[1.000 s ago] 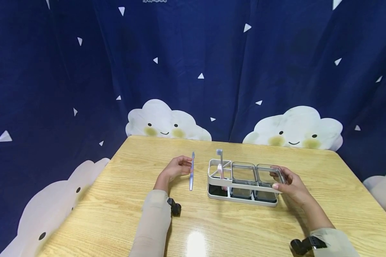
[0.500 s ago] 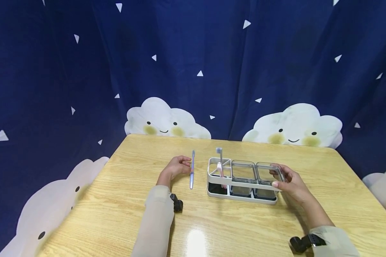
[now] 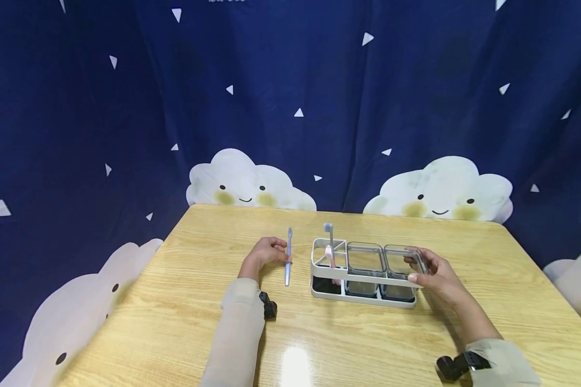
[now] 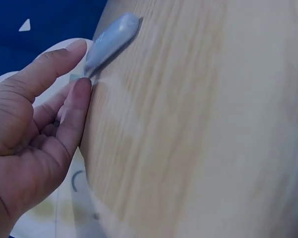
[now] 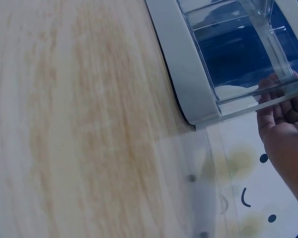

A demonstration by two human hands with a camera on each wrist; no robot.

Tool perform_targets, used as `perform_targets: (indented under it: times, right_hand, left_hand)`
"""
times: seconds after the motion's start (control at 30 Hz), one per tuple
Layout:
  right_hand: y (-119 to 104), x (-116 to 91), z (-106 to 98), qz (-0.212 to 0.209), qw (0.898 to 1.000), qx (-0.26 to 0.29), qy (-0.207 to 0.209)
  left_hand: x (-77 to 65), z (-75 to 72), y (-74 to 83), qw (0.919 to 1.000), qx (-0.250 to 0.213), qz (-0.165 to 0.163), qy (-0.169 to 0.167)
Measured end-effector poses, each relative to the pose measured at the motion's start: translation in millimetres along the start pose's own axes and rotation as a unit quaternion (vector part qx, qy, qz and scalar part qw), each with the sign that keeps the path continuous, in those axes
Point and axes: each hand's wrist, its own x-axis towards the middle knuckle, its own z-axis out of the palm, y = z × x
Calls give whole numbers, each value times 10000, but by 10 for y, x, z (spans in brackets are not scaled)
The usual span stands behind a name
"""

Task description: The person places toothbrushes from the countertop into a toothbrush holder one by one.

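Observation:
A toothbrush with a pale blue-violet handle lies lengthwise on the table. My left hand is at its middle, thumb tip overlapping the handle in the head view. In the left wrist view, the thumb and fingertips stand apart at the handle. My right hand grips the right end of a white toothbrush holder, thumb at the front and fingers behind. Two clear cups sit in the holder. Its left compartment holds a pink toothbrush and a grey-blue toothbrush, both upright.
The wooden table carries the holder and the loose toothbrush. Behind its far edge hangs a dark blue curtain with white triangles and smiling clouds. A black camera is strapped to the left wrist, another to the right.
My left hand has edged right, and its thumb now overlaps the loose toothbrush. The right hand and the holder stay in place; the head view shifts slightly.

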Motion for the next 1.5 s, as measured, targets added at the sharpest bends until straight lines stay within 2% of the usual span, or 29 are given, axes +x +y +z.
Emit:
perform_targets:
  times: [0.37, 0.77, 0.93, 1.17, 1.27, 1.5]
  right_hand:
    - [-9, 10, 4, -10, 10000, -65, -15]
    - [-16, 0, 13, 106, 9999, -124, -10]
    - [-18, 7, 5, 83, 9999, -129, -37]
    - [11, 3, 17, 79, 10000, -18, -16]
    - [19, 2, 19, 87, 10000, 14, -15]
    - [5, 0, 4, 127, 9999, -52, 65]
  left_hand:
    - [-17, 96, 64, 9971, 491, -185, 546]
    - [-16, 123, 27, 9962, 271, -55, 823]
    - [-50, 145, 85, 9951, 138, -248, 942]
    - [-55, 153, 127, 9918, 311, -443, 1154]
    - [-58, 146, 122, 9922, 224, -426, 1146]
    - [-53, 127, 85, 9926, -399, -198, 1127]
